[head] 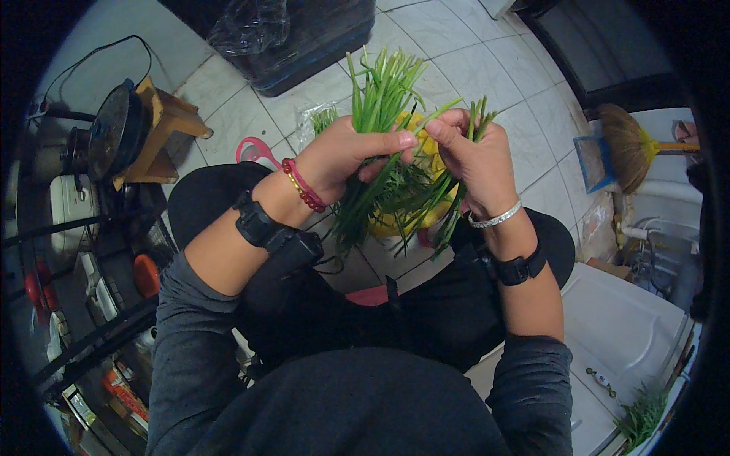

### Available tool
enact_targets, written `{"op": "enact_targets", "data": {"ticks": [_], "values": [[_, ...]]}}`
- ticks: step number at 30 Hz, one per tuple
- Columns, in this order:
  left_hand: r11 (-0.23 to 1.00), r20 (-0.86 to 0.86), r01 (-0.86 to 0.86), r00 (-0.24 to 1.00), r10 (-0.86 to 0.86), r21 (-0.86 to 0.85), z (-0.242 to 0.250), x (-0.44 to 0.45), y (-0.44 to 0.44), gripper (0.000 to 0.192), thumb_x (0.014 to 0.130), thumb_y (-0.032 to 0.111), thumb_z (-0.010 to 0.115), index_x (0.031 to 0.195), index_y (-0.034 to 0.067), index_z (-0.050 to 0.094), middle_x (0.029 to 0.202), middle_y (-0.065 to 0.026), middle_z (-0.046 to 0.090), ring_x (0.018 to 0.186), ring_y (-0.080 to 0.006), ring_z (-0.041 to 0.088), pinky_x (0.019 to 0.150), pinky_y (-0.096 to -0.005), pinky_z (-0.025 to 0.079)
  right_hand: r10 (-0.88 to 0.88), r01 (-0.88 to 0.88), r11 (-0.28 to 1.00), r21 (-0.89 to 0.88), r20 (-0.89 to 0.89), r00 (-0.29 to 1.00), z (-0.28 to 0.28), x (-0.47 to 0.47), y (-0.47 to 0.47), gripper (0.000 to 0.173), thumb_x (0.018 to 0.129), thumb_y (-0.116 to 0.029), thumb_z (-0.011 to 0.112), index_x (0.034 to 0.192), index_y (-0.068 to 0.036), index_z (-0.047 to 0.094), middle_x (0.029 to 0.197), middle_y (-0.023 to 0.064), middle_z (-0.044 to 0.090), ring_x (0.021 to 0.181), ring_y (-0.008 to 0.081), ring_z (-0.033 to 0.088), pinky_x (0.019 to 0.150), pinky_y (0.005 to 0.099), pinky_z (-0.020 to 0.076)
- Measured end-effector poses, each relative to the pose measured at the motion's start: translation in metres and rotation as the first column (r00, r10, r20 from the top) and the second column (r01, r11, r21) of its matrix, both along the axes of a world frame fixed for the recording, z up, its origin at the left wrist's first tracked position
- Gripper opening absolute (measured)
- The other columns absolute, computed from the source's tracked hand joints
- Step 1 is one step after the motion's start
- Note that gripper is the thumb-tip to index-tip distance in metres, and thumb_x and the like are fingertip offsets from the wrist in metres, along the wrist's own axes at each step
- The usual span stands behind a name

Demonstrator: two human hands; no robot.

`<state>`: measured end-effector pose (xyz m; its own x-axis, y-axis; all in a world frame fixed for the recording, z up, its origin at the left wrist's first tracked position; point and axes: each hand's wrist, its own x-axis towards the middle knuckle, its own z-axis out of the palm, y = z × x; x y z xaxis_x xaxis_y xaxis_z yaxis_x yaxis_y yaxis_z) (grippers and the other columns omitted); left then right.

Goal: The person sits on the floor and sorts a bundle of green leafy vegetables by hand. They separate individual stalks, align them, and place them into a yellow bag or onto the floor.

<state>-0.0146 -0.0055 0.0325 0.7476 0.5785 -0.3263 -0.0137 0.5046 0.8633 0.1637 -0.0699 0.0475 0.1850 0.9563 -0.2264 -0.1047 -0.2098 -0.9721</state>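
My left hand (365,151) is closed around a large bunch of long green leafy stems (381,91), cut ends pointing away from me and leaves hanging toward me. In my right hand (482,145) is a smaller bunch of the same greens (447,214). Between the thumbs and fingers of both hands lies a single pale green stem (445,109). Below the hands, partly hidden by the leaves, a yellow container or bag (436,214) rests near the floor with more greens showing over it. Beyond my left wrist, more stems (325,118) lie by clear plastic.
A dark bin (319,51) with clear plastic on it stands ahead on the tiled floor. At left are a small wooden stool (165,131), a dark pan (117,131) and a metal rack (108,328). To the right are a broom (627,148), pipes and a white cabinet door (627,319).
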Motion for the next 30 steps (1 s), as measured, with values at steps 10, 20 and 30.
{"op": "enact_targets", "data": {"ticks": [10, 20, 30], "values": [[0.997, 0.011, 0.046, 0.999, -0.045, -0.069, 0.003, -0.003, 0.000, 0.027, 0.085, 0.031, 0.063, 0.094, 0.005, 0.064, 0.077, 0.0004, 0.061, 0.047, -0.0047, 0.037, 0.045, -0.0199, 0.028, -0.069, 0.005, 0.982, 0.186, 0.336, 0.939, -0.004, 0.005, 0.001, 0.016, 0.083, -0.015, 0.068, 0.087, 0.000, 0.066, 0.073, -0.0009, 0.061, 0.066, 0.0061, 0.054, 0.059, 0.0203, 0.0421], [0.997, -0.011, 0.063, 0.998, -0.063, -0.045, 0.003, -0.005, 0.003, 0.028, 0.084, 0.032, 0.063, 0.092, 0.006, 0.064, 0.076, 0.0017, 0.061, 0.047, -0.0044, 0.036, 0.045, -0.0198, 0.027, -0.235, 0.166, 0.950, 0.264, 0.256, 0.938, -0.001, 0.019, 0.006, 0.012, 0.085, -0.014, 0.066, 0.088, -0.002, 0.065, 0.067, -0.0059, 0.053, 0.055, 0.0013, 0.041, 0.049, 0.0179, 0.0308], [0.999, -0.026, 0.036, 0.999, -0.037, -0.023, -0.003, -0.005, 0.005, 0.026, 0.084, 0.029, 0.064, 0.091, 0.004, 0.064, 0.072, 0.0015, 0.059, 0.045, -0.0035, 0.036, 0.043, -0.0203, 0.025, -0.346, 0.291, 0.917, 0.274, 0.179, 0.921, 0.000, 0.033, 0.010, 0.013, 0.086, -0.013, 0.065, 0.089, -0.001, 0.064, 0.064, -0.0060, 0.051, 0.051, 0.0017, 0.039, 0.045, 0.0188, 0.0289]]}}
